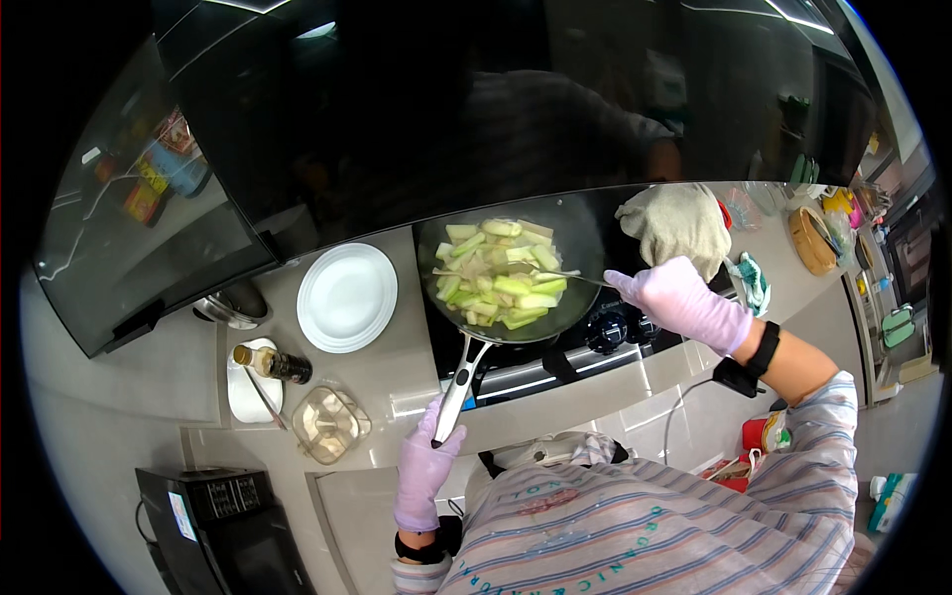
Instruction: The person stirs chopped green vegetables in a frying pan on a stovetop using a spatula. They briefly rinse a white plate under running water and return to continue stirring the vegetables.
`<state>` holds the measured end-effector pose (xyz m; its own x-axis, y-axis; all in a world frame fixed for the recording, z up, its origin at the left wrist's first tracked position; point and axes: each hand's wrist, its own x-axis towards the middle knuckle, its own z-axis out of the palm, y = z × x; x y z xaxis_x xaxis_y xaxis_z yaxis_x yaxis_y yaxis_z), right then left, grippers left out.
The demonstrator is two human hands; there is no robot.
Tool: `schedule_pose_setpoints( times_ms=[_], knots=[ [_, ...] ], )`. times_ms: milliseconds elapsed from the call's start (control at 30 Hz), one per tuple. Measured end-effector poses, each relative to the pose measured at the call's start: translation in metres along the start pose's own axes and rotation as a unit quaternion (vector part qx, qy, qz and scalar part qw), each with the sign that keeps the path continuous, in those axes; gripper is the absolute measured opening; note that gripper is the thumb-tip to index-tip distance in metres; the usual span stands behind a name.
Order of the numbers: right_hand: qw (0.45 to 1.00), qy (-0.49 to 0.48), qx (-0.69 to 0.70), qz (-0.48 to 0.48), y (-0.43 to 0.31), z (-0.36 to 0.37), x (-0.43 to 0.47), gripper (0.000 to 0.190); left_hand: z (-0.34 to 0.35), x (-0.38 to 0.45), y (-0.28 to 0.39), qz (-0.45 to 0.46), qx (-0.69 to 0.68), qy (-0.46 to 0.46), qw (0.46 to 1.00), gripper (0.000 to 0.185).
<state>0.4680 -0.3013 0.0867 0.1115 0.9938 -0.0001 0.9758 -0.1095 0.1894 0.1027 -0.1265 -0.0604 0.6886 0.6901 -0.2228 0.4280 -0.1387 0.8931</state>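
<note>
A dark frying pan (584, 242) sits on the black glass cooktop (439, 357), filled with pale green vegetable pieces (491, 279). My left hand (428, 465), in a thin lilac glove, grips the pan's silver and black handle (461, 383) near its end. In my gloved right hand (684, 301) is the thin metal handle of a cooking utensil (591, 280), which reaches over the pan's right rim. Its head is mostly hidden among the vegetables, so its exact kind is unclear. Faint steam hangs over the pan.
White plates (347, 297) stand left of the cooktop. Farther left are a sauce bottle (286, 366), a white dish (245, 405) and a clear plastic container (331, 424). A cloth-draped object (677, 223) is beyond my right hand. The black range hood (446, 111) overhangs the back.
</note>
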Motion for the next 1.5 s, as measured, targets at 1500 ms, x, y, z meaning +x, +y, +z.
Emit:
schedule_pose_setpoints(
  times_ms=[1500],
  knots=[
    [0.883,-0.138,0.407,0.189,0.041,0.088,0.083,0.049,-0.008,0.002,0.022,-0.043,0.166,0.024,0.985,0.061]
  ],
)
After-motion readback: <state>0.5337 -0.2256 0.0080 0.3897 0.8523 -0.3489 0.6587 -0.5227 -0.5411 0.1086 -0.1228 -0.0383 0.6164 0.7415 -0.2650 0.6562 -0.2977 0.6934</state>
